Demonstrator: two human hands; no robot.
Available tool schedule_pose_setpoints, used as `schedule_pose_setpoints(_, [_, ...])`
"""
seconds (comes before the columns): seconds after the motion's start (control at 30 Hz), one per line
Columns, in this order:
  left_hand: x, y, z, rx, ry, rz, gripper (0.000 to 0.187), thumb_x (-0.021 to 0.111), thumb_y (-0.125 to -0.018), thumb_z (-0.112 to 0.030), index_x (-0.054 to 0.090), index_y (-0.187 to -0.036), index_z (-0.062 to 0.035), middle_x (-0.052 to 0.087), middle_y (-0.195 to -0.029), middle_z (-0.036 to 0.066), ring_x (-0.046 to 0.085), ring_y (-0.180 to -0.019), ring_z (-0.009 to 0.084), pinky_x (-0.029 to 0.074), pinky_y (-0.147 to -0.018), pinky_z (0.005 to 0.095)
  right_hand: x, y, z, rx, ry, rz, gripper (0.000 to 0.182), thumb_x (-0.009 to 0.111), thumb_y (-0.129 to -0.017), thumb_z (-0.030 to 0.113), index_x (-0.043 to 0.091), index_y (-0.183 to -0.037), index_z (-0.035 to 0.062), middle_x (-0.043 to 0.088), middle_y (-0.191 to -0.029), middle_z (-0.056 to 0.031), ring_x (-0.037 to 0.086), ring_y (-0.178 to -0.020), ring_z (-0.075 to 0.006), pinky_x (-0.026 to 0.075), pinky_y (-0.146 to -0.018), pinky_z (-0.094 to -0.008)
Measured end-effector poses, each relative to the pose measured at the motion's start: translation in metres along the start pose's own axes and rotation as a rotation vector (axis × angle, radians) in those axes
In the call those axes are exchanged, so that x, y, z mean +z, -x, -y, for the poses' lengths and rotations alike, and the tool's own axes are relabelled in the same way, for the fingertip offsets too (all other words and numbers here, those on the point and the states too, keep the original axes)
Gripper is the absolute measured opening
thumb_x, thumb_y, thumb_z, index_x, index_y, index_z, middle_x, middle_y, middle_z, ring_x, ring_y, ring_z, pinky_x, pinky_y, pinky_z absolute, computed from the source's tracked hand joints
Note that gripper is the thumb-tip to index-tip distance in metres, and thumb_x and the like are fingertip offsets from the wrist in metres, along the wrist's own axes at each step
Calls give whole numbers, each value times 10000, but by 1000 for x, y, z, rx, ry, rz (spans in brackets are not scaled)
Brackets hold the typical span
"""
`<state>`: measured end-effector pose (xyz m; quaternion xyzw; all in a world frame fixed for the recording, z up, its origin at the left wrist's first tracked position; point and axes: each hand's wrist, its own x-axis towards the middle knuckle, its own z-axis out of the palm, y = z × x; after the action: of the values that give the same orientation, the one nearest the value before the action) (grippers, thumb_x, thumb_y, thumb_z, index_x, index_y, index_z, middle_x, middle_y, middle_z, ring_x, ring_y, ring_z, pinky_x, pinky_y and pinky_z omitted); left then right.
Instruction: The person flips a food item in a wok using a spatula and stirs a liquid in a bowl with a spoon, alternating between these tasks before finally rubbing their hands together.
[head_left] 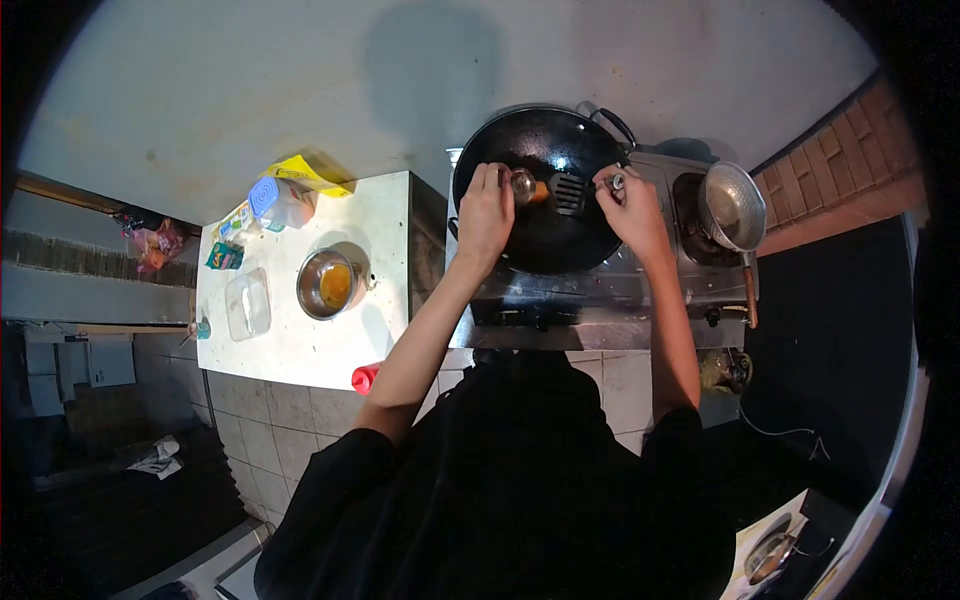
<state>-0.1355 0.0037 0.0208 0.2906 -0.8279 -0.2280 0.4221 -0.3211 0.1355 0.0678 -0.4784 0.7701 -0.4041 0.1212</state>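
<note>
A large black wok sits on the stove below both hands. My left hand is closed over the wok's left side, gripping what looks like a metal spoon with a rounded bowl; its handle is mostly hidden by the fingers. Wrapped round the handle of a slotted spatula is my right hand, over the wok's right side. The spatula's dark slotted head is inside the wok. Between spoon and spatula lies a small orange piece of food, too small to name.
Right of the wok, a metal saucepan stands on the other burner, handle toward me. The white table at left bears a steel bowl of orange-yellow liquid, a clear plastic container, packets and a blue-lidded tub. A red-capped bottle shows at its front edge.
</note>
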Motion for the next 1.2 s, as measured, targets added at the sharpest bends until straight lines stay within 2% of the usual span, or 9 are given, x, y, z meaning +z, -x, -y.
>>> schedule_pose_setpoints(0.07, [5, -4, 1, -2, -23, 2, 70, 562, -952, -21, 579, -998, 29, 621, -948, 202, 631, -832, 424, 510, -714, 468, 1, -4, -7, -74, -6, -32, 106, 636, -844, 82, 647, -893, -11, 591, -700, -174, 601, -641, -273, 516, -792, -366])
schedule_pose_setpoints(0.2, [15, -7, 2, -37, -83, -8, 72, 562, -953, -39, 571, -991, 22, 604, -938, 207, 619, -811, 437, 508, -693, 489, -1, -13, -20, -75, -73, -24, 99, 638, -849, 84, 656, -904, 3, 580, -677, -166, 586, -611, -267, 513, -842, -367])
schedule_pose_setpoints(0.3, [18, -5, 1, -52, -134, -19, 67, 563, -952, -51, 565, -981, 10, 592, -924, 203, 616, -784, 435, 512, -668, 498, -8, -19, -29, -40, -132, 20, 103, 644, -852, 81, 665, -923, 9, 578, -699, -163, 584, -624, -249, 509, -784, -359])
schedule_pose_setpoints(0.37, [18, -4, -1, -57, -155, -31, 63, 565, -951, -51, 564, -980, 6, 592, -923, 200, 615, -777, 435, 513, -659, 499, -13, -27, -34, -70, -150, 79, 112, 641, -854, 68, 669, -939, 1, 593, -785, -161, 584, -647, -232, 460, -633, -356])
schedule_pose_setpoints(0.57, [7, 6, -8, -176, -209, -53, 52, 559, -951, -42, 563, -983, -1, 598, -926, 195, 624, -781, 433, 521, -652, 499, -30, -32, -15, -155, -152, 140, 103, 640, -853, 54, 666, -934, -5, 597, -804, -134, 568, -644, -214, 458, -634, -336])
schedule_pose_setpoints(0.63, [4, 9, -10, -171, -238, -83, 78, 571, -951, -26, 605, -1008, 13, 634, -921, 209, 638, -801, 420, 518, -689, 458, -33, -32, -13, -160, -177, 149, 104, 640, -851, 52, 664, -934, -6, 586, -792, -131, 563, -638, -210, 452, -626, -334])
schedule_pose_setpoints(0.67, [4, 9, -9, -136, -257, -94, 53, 553, -958, -46, 563, -976, 3, 596, -915, 204, 630, -771, 434, 522, -637, 497, -34, -32, -13, -163, -199, 155, 105, 640, -848, 49, 663, -933, -8, 576, -780, -129, 557, -633, -207, 445, -617, -333])
schedule_pose_setpoints(1.0, [12, 12, 3, -162, -358, -35, 96, 526, -978, -70, 553, -954, 19, 595, -900, 213, 628, -765, 437, 525, -632, 499, -34, -29, -9, -166, -244, 160, 106, 635, -847, 44, 663, -938, -3, 540, -769, -122, 539, -606, -202, 426, -590, -328])
schedule_pose_setpoints(1.2, [13, 12, 2, -216, -352, -21, 100, 540, -965, -50, 596, -942, 29, 623, -870, 216, 626, -789, 417, 511, -700, 482, -34, -29, -9, -152, -213, 151, 102, 642, -854, 50, 668, -936, -4, 543, -770, -123, 537, -595, -202, 424, -585, -331])
